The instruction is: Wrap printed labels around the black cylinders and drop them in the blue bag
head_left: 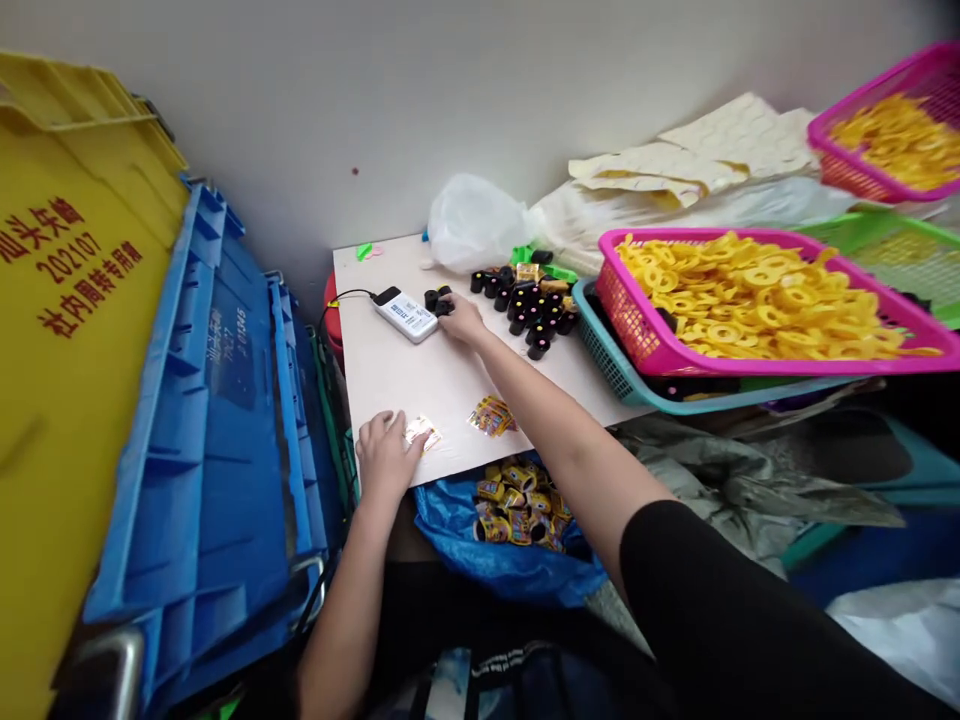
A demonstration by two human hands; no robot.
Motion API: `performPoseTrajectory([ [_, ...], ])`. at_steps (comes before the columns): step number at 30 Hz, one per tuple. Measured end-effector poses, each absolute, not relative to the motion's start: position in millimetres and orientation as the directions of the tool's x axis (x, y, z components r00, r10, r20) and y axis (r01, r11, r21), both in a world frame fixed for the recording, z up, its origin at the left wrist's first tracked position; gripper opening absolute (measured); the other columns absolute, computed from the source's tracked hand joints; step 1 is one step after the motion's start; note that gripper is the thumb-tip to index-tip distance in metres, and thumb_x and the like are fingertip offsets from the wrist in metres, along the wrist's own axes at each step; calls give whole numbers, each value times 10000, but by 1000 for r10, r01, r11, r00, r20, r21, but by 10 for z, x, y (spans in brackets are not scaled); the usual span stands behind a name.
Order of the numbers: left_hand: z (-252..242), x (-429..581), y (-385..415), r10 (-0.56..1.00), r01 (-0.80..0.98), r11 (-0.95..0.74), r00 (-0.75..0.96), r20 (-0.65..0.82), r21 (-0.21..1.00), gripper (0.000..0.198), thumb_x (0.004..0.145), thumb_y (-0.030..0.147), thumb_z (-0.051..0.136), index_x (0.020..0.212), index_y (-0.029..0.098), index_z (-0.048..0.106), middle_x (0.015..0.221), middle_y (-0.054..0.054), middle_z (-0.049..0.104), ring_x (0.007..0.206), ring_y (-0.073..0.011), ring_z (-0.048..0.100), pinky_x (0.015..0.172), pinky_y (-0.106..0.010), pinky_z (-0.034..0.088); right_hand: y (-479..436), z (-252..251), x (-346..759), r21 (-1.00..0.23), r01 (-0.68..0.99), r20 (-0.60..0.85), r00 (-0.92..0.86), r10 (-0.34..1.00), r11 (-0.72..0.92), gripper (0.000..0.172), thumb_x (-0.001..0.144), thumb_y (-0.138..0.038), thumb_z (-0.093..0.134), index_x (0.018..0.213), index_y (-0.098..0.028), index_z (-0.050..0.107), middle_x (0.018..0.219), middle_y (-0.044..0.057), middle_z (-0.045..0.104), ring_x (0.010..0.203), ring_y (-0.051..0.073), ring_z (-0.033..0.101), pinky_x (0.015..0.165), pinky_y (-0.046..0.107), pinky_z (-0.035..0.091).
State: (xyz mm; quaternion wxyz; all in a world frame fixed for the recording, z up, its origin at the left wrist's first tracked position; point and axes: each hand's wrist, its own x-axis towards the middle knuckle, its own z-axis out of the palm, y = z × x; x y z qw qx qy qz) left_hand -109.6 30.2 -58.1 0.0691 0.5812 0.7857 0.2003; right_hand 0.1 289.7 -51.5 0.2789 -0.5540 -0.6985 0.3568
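We've got the left hand (384,452) flat, palm down, on the near edge of the pale board (405,375). Its fingers are open, tips touching a small printed sticker (422,433). A 2nd sticker (491,415) lies to the right, apart from it. The right hand (461,320) is at the board's far side, fingertips on some loose black caps (437,299) just beside a white device (405,314) w/ a black cable. The fingers curl, but we can't tell if they actually pinch a cap. The heap of black caps (531,310) sits right of that hand, nr a teal basket (607,365) carrying a pink basket (645,335) full of yellow rings (757,295). Below the board's near edge, a blue bag (480,555) holds small yellow-wrapped pieces (517,500). A blue crate (225,400) & a yellow crate (67,350) stand at left.
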Motion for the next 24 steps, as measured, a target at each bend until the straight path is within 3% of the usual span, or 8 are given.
performPoseTrajectory([
  [3,-617,-1083,335,954,851,224,-291,71,475,200,759,326,669,911,205,718,948,-84,657,956,-264,566,875,-388,441,2818,-620,105,-885,462,16,-86,996,54,327,637,-217,606,958,-180,559,1000,60,636,979,223,557,909,370,421],
  [6,-604,-1061,406,950,752,254,-311,-11,609,48,749,241,660,747,198,680,815,-44,672,815,-209,607,770,-310,451,2596,-590,273,-982,183,-37,78,996,-51,311,629,-236,611,917,-175,510,948,40,615,910,184,566,870,339,446],
  [8,-573,-1059,448,942,699,274,-333,-38,661,73,768,235,637,819,209,682,833,-38,694,781,-194,625,727,-284,441,2361,-520,415,-992,-3,-129,68,989,-129,305,659,-254,597,929,-181,478,918,26,606,850,156,584,801,310,474],
  [12,-485,-1056,479,926,716,321,-375,-45,620,248,813,299,599,1051,238,629,771,-25,701,714,-198,631,642,-264,396,1757,-366,789,-911,-296,-241,-187,952,-288,284,716,-364,624,902,-200,485,838,-13,576,683,93,571,633,226,476],
  [15,-453,-1049,480,937,780,306,-349,-27,545,194,846,349,556,973,245,660,757,-32,694,720,-203,619,641,-268,396,1323,-312,1115,-876,-359,-246,-241,939,-322,359,706,-464,669,906,-210,512,767,-36,541,587,67,514,554,196,449],
  [20,-513,-1065,523,957,880,47,-175,231,472,226,847,274,544,970,217,725,1026,-110,640,986,-247,569,879,-353,430,831,-367,1553,-888,-348,-268,-139,953,-301,470,626,-428,774,942,-227,490,720,-57,556,550,66,511,510,191,433],
  [24,-472,-1046,563,910,803,59,-287,298,594,335,822,245,563,1135,178,663,924,-89,664,922,-226,597,880,-360,449,622,-414,1705,-855,-435,-262,-107,959,-282,430,618,-382,791,944,-219,564,749,-52,556,606,68,553,593,213,495],
])
